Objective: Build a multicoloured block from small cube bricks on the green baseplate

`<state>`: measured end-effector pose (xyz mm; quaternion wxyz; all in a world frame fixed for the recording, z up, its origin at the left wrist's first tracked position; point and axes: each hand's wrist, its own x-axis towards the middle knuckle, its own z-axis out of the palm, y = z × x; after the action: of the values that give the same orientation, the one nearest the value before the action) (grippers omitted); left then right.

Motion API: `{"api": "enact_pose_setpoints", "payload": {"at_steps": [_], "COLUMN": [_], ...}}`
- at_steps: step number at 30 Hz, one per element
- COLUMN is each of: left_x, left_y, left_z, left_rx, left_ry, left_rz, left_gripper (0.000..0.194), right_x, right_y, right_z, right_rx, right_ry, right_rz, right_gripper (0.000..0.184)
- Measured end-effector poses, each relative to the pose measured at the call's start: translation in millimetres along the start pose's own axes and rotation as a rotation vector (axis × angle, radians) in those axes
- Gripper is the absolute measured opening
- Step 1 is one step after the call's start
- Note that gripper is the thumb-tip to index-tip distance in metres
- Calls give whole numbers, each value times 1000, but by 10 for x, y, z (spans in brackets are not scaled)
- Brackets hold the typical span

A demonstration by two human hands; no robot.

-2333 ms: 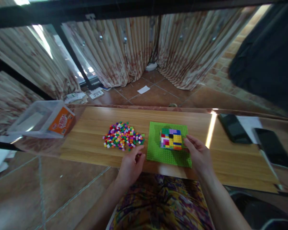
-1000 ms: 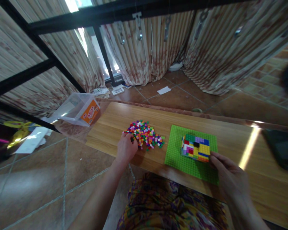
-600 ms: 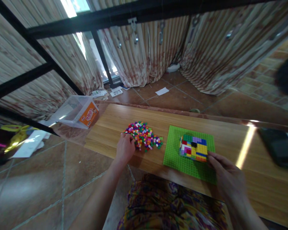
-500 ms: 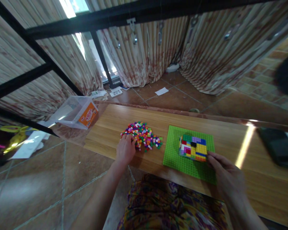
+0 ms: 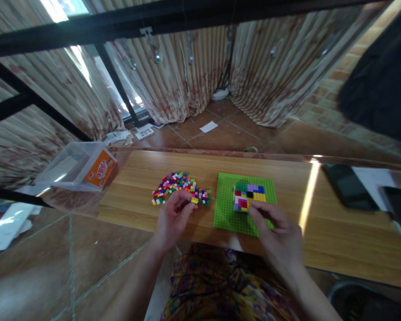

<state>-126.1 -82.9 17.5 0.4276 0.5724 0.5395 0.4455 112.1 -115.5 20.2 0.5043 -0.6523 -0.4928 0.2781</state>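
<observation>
A green baseplate lies on the wooden table, with a block of many-coloured bricks built on it. To its left lies a loose pile of small coloured bricks. My left hand is at the near edge of the pile, fingers pinched on a small yellow brick. My right hand rests over the near right part of the baseplate, fingers curled against the front of the built block, hiding that side.
A clear plastic tub with an orange label stands at the table's left end. Two dark phones and white paper lie at the right. Curtains, black metal bars and a tiled floor surround the table. A dark garment hangs at the upper right.
My left hand has drawn back from the left of the pile and now pinches a yellow brick. My right hand slid left onto the front of the built block. The view swung right.
</observation>
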Motion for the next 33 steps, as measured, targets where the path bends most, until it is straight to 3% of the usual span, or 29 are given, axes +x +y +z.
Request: {"api": "enact_pose_setpoints", "payload": {"at_steps": [4,8,13,18,22,29,33], "left_x": [-89,-142,-192,-241,-179,112,195], "left_y": [172,306,292,189,84,-287,-403], "left_z": [180,287,366,429,374,-5,-85], "left_rx": [9,107,113,94,233,691,832], "left_ry": [-61,-145,-172,-247,-237,-37,-3], "left_rz": [70,92,80,55,101,257,260], "left_gripper": [14,13,14,12,6,14,17], "right_x": [-73,-116,-200,-256,-216,30,136], "right_y": [-300,-369,-256,-140,-87,232,422], "right_z": [183,331,410,407,288,-239,-396], "right_rx": [103,182,310,491,500,303,195], "right_ry": [-199,-329,-293,-298,-259,39,97], "right_rz": [-140,-168,-28,211,279,257,237], "right_gripper": [19,17,9,18,21,24,27]}}
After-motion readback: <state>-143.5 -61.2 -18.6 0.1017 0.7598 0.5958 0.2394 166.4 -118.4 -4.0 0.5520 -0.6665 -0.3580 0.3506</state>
